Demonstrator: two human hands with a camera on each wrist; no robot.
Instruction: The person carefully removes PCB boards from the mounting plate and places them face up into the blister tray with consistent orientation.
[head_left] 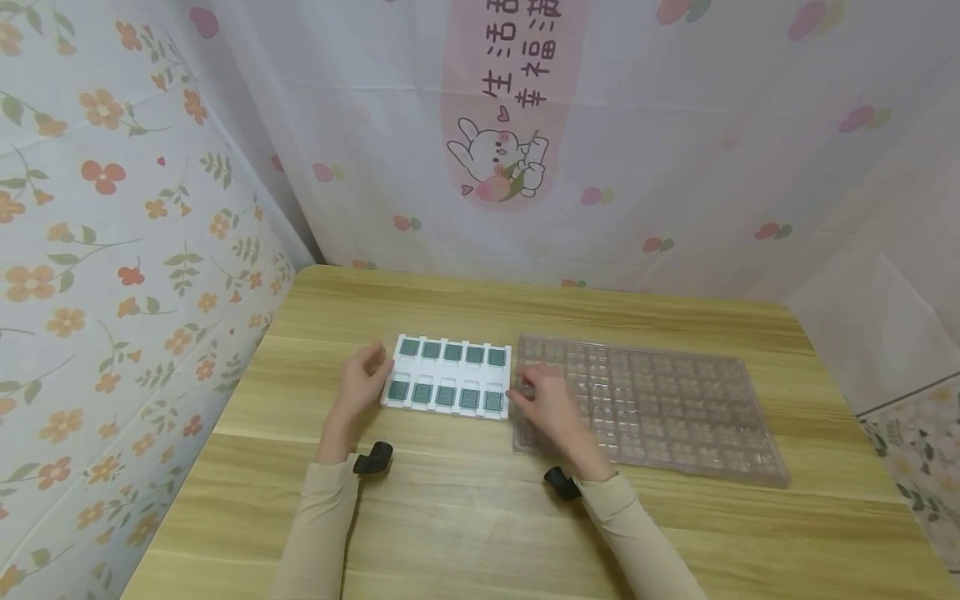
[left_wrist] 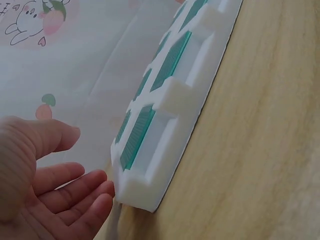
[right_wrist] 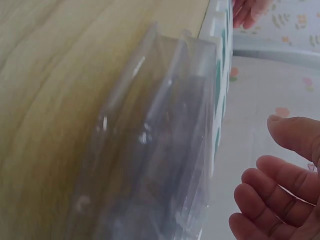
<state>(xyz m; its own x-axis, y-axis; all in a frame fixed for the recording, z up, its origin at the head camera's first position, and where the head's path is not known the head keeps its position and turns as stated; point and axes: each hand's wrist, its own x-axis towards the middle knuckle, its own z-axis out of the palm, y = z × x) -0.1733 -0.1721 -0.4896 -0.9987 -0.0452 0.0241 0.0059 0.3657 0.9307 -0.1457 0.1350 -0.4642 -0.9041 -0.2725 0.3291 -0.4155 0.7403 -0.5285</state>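
Note:
A white tray [head_left: 448,369] lies flat on the table, bearing two rows of square green chip-like pieces [head_left: 452,352] in its slots. At its left end is my left hand [head_left: 362,383], fingers loosely bent. In the left wrist view, the fingertips of that hand [left_wrist: 60,190] come right to the corner of the white tray [left_wrist: 172,95], and the thumb stands apart. My right hand [head_left: 551,404] hovers at the tray's right end, over the near part of a clear plastic tray [head_left: 675,408]. The right wrist view shows this hand [right_wrist: 282,195] with relaxed fingers and nothing held.
The clear tray, with many small compartments, extends to the right beside the white one. Wood-grain table [head_left: 450,517] shows in front. A printed curtain [head_left: 637,167] hangs behind the table, and a floral one [head_left: 112,250] at the left. Black wrist-worn pieces [head_left: 373,458] sit below the hands.

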